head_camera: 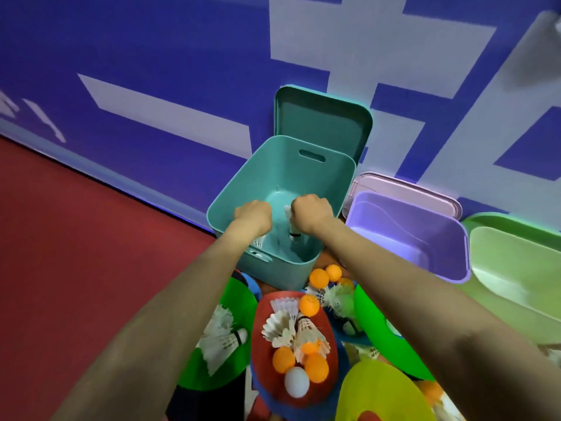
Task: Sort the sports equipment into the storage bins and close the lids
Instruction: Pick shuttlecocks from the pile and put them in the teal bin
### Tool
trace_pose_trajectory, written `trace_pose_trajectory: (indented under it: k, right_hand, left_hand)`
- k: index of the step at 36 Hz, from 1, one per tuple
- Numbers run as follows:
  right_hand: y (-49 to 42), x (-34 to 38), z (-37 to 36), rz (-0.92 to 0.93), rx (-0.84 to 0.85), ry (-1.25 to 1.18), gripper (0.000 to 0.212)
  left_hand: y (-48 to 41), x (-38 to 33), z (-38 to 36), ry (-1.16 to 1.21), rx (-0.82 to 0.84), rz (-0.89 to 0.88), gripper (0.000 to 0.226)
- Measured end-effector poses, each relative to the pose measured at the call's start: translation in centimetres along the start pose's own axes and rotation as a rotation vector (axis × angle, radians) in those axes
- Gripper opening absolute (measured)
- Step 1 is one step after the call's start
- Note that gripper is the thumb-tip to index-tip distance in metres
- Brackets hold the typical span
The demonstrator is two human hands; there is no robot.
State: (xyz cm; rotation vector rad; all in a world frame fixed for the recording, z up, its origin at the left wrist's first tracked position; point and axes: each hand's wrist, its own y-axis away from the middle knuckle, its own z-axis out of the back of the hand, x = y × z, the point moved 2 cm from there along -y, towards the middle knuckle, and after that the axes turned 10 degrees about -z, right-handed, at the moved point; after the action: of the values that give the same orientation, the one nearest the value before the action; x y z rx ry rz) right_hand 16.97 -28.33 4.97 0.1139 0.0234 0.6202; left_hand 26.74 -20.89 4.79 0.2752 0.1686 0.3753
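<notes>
Both my arms reach over the open teal bin (pixel 303 165). My right hand (pixel 312 214) grips a white shuttlecock (pixel 293 229) by its feathers, cork end down inside the bin. My left hand (pixel 253 215) is curled over the bin's near left side, and another white shuttlecock (pixel 258 241) shows just below it; whether the hand holds it is hidden. The teal lid (pixel 321 120) leans on the wall behind. On the floor lie more shuttlecocks (pixel 288 329), orange balls (pixel 317 367) and a white ball (pixel 297 382) on a red disc (pixel 329 329).
An open purple bin (pixel 406 238) with its pink lid (pixel 403 186) behind stands right of the teal one, then a green bin (pixel 516 268). Green discs (pixel 206 372) and a yellow disc (pixel 382 390) lie near my feet. The blue and white wall is close behind; red floor lies left.
</notes>
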Motion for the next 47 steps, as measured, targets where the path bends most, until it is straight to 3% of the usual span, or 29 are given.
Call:
trace_pose_trajectory:
  k: [4,8,12,16,19,21,27,31,36,42,47]
  right_hand:
    - [-0.7,0.9,-0.9,-0.020,0.088,0.063,0.028]
    - [-0.2,1.5,-0.4,0.019,0.056,0.008,0.031]
    - [3.9,1.3,1.4,0.094,-0.091,-0.147,0.030]
    - [10.9,0.6,1.7,0.231,-0.322,-0.419,0.022]
    - [16.2,0.1,0.4,0.270,-0.488,-0.561,0.018]
    - [18.8,0.0,-1.0,0.311,-0.504,-0.591,0.015]
    - [22.2,-0.3,-6.0,0.355,-0.297,-0.613,0.023]
    - [22.0,-0.1,-8.1,0.341,-0.182,-0.525,0.027]
    - [21.0,0.1,-9.5,0.311,-0.070,-0.389,0.031]
    - [20.7,0.6,-9.5,0.282,-0.038,-0.291,0.031]
    - [21.0,0.4,-9.1,0.296,-0.107,-0.312,0.027]
  left_hand:
    - [2.6,0.5,0.8,0.009,-0.183,0.012,0.034]
    - [6.5,0.0,-0.1,-0.024,-0.401,-0.052,0.028]
    - [11.0,-1.0,-1.9,0.095,-0.777,-0.191,0.026]
    - [16.2,-1.5,-5.0,0.156,-0.904,-0.208,0.033]
    - [19.2,-0.8,-8.6,0.185,-0.899,-0.153,0.033]
    - [20.5,-0.3,-10.7,0.202,-0.861,-0.112,0.031]
    - [22.4,0.9,-14.0,0.256,-0.700,0.018,0.032]
    - [22.1,1.8,-14.3,0.291,-0.627,0.105,0.049]
    - [20.8,2.8,-14.1,0.222,-0.530,0.142,0.047]
    - [20.3,2.5,-14.4,0.203,-0.472,0.147,0.048]
    - [20.0,3.0,-14.5,0.270,-0.503,0.147,0.026]
